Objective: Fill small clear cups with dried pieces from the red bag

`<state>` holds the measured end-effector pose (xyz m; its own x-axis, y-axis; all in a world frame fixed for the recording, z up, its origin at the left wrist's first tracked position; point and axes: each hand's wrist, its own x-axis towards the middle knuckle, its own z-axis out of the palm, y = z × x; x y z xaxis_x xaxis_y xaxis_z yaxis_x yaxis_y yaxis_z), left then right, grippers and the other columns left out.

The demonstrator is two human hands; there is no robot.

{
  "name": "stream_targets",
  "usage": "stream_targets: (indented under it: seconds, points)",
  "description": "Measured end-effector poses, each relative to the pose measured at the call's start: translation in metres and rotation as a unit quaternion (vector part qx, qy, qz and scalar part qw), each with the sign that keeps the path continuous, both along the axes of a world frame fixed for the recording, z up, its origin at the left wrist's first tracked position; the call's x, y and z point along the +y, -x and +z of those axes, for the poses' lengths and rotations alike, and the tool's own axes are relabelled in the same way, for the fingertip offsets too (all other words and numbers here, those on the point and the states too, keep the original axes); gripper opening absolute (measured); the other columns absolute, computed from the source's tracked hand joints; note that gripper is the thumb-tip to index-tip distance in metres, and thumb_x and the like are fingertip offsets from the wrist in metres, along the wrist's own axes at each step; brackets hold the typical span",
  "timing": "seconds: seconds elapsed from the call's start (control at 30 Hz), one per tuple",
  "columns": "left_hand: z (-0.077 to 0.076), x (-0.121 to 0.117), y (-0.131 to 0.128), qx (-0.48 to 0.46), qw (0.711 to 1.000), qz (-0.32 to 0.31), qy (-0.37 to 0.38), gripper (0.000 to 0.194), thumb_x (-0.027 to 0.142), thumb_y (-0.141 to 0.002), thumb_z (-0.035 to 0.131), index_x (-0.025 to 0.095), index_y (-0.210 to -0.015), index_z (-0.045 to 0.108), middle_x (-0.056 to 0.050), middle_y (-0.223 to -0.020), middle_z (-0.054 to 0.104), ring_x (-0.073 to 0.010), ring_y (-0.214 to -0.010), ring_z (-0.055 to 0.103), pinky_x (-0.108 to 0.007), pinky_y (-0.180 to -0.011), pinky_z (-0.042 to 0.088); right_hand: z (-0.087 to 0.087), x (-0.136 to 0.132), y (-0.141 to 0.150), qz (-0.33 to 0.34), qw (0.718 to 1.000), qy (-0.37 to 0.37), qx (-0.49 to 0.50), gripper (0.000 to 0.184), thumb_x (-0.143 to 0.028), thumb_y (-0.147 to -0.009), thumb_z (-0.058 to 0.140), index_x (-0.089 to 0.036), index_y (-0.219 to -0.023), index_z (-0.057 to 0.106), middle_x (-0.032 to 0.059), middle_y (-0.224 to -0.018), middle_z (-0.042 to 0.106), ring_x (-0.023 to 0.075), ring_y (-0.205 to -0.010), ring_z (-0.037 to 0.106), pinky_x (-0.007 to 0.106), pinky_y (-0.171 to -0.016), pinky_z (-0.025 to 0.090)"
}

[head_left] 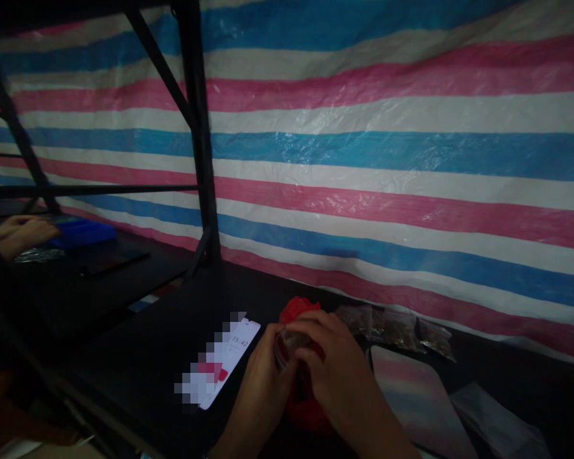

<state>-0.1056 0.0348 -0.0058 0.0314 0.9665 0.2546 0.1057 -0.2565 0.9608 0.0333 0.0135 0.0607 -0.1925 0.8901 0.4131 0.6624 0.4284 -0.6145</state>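
Above a crumpled red plastic bag (301,307), both hands are close together with curled fingers. Between them is a small clear plastic bag (287,343); its contents cannot be made out. My left hand (266,366) grips its left side, and my right hand (332,350) closes over it from the right. Part of the red bag shows below and between the hands. Just beyond my right hand lie several small clear packets (395,328) with brownish contents. A flat silvery plate-like surface (414,389) is at the right of my right wrist.
A lit phone (236,350) lies left of my hands on the black table (138,357). An empty-looking clear bag (497,417) rests at the lower right. Behind hangs a striped plastic sheet (402,153). Past the black metal post (201,127), another person's hands (26,233) are near a blue tray (83,233).
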Motion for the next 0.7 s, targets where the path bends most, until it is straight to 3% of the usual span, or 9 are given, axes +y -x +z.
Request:
stream_targets:
  seconds: [0.2,0.33,0.43,0.53,0.7]
  points:
    - [0.002,-0.004,0.000,-0.008,1.000,0.006,0.005,0.016,0.028,-0.091,0.062,0.025,-0.107,0.063,-0.006,-0.110,0.074,-0.0246,-0.100,0.071,-0.035,-0.092,0.054,-0.001,-0.001,0.008,0.036,0.995,-0.057,-0.076,0.057,0.006,-0.091,0.050,-0.030,-0.124,0.079,0.0049,-0.132,0.074,0.0236,-0.120,0.067,0.039,-0.106,0.049]
    - [0.001,-0.002,0.001,-0.008,0.999,0.042,0.017,0.015,0.037,-0.091,0.065,0.026,-0.100,0.062,-0.001,-0.093,0.071,-0.0228,-0.085,0.069,-0.033,-0.080,0.054,0.004,0.001,-0.005,-0.003,0.996,-0.082,-0.036,0.045,-0.001,-0.094,0.054,-0.027,-0.119,0.080,0.0062,-0.133,0.073,0.0236,-0.122,0.066,0.038,-0.108,0.049]
    - [-0.001,-0.001,0.005,-0.002,0.996,0.084,0.037,0.012,0.036,-0.090,0.063,0.026,-0.092,0.057,0.002,-0.080,0.066,-0.0215,-0.074,0.065,-0.032,-0.071,0.051,0.000,0.007,-0.019,-0.048,0.998,-0.018,-0.034,0.044,0.002,-0.088,0.057,-0.025,-0.112,0.081,0.0059,-0.124,0.074,0.0229,-0.116,0.068,0.036,-0.105,0.050]
    - [-0.002,0.001,0.006,0.005,0.993,0.103,0.051,0.012,0.030,-0.086,0.064,0.027,-0.092,0.054,0.003,-0.078,0.065,-0.0211,-0.072,0.065,-0.032,-0.068,0.050,-0.017,0.017,-0.024,-0.067,0.990,0.067,-0.101,0.048,0.007,-0.081,0.057,-0.022,-0.109,0.082,0.0067,-0.117,0.075,0.0235,-0.110,0.070,0.036,-0.100,0.051]
    - [-0.003,0.004,-0.001,0.010,0.993,0.107,0.055,0.023,0.015,-0.070,0.062,0.027,-0.087,0.052,0.005,-0.075,0.061,-0.0195,-0.068,0.062,-0.029,-0.062,0.049,-0.041,0.029,-0.020,-0.088,0.980,0.091,-0.152,0.054,0.010,-0.073,0.056,-0.021,-0.111,0.080,0.0086,-0.124,0.073,0.0293,-0.120,0.065,0.044,-0.107,0.045]
